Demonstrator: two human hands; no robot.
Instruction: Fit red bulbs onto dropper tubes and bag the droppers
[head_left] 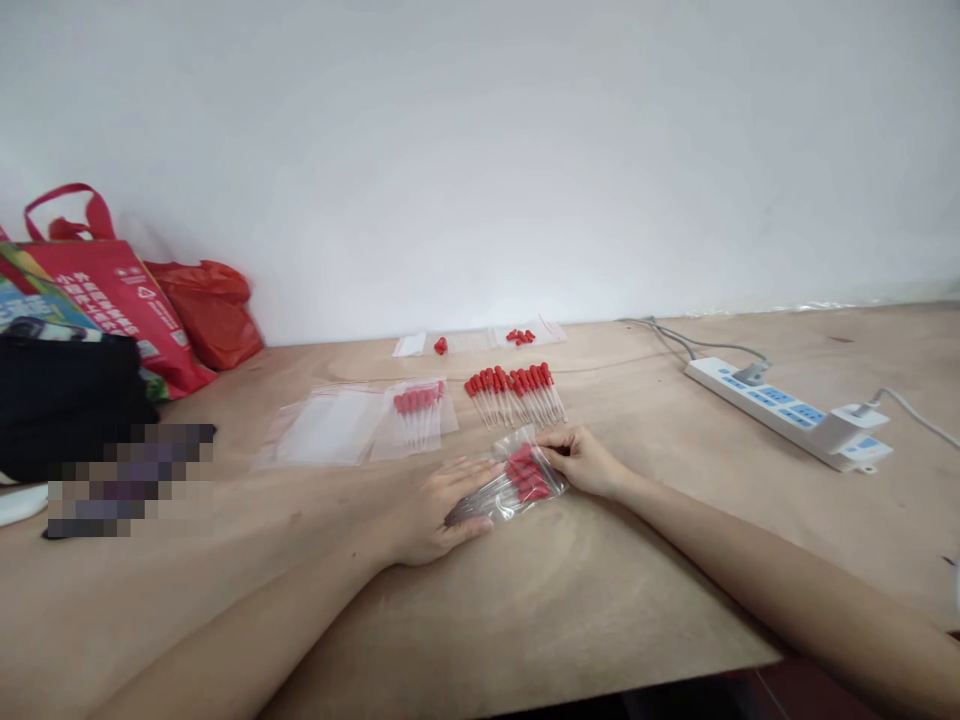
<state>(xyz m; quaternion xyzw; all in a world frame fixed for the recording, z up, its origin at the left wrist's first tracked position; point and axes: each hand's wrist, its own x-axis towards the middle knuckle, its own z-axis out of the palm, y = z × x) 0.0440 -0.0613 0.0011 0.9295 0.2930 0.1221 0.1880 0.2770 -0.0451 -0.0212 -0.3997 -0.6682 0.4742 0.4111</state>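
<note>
A clear zip bag (pixel 501 503) lies on the table with several red-bulbed droppers (pixel 529 474) inside, their bulbs toward the right. My left hand (pixel 442 508) rests flat over the bag's left part, fingers stretched out, covering some of the clear stems. At the bag's upper right edge, my right hand (pixel 581 459) is closed in a pinch on the plastic. Just beyond the bag, a row of loose droppers (pixel 517 392) with red bulbs lies side by side. Left of that row, more droppers (pixel 418 405) lie on or in another bag; I cannot tell which.
Flat empty zip bags (pixel 326 425) lie to the left. Loose red bulbs (pixel 520 337) sit on plastic near the wall. A white power strip (pixel 780 405) with cables is at the right. Red bags (pixel 214 312), a black bag (pixel 67 405) and a blurred-out object (pixel 135 480) are at the left.
</note>
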